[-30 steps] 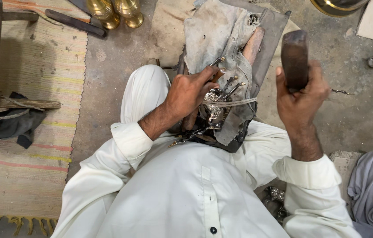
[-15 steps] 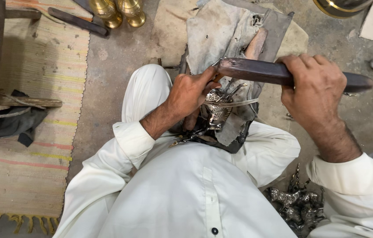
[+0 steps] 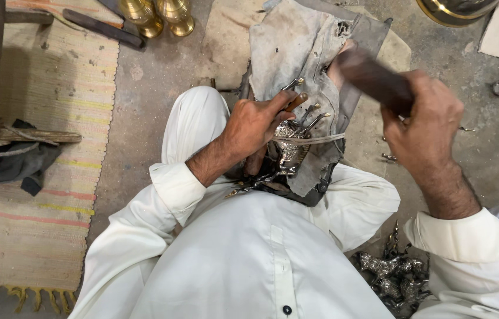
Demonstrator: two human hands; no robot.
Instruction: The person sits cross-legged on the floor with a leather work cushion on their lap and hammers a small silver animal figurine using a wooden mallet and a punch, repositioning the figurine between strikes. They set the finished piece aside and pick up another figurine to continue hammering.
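Your left hand (image 3: pixel 255 127) pinches a thin punch (image 3: pixel 296 101) between thumb and fingers, its tip set on the silver metal figure (image 3: pixel 289 142) that lies on a worn grey cloth (image 3: pixel 296 47) between your knees, bound by a pale strap (image 3: pixel 311 139). Your right hand (image 3: pixel 423 127) is clenched around a dark wooden mallet (image 3: pixel 370 77), blurred, raised just beside the punch's top. More silver figures (image 3: pixel 391 274) lie heaped by your right knee. Brass vases (image 3: pixel 158 15) stand beyond a striped mat (image 3: pixel 43 177).
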